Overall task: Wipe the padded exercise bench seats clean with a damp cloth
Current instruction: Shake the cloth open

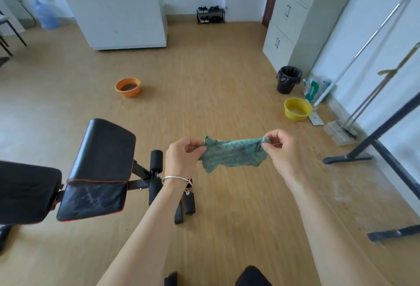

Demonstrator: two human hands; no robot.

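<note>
A green cloth (234, 152) hangs stretched in the air between my two hands, in front of me at mid-frame. My left hand (180, 157) pinches its left corner and my right hand (280, 149) pinches its right corner. To the left stands the black exercise bench: a raised padded seat (106, 149), a lower pad (91, 201) with red piping that shows damp streaks, and a larger black pad (25, 192) at the frame's left edge. Black foam rollers (155, 158) stick out beside my left wrist. The cloth is to the right of the bench, not touching it.
An orange basin (128, 87) sits on the wood floor ahead, a yellow basin (297, 108) at the right near a black bin (288, 79) and mops against the wall. A black metal frame (372, 149) stands right. White cabinets stand at the back.
</note>
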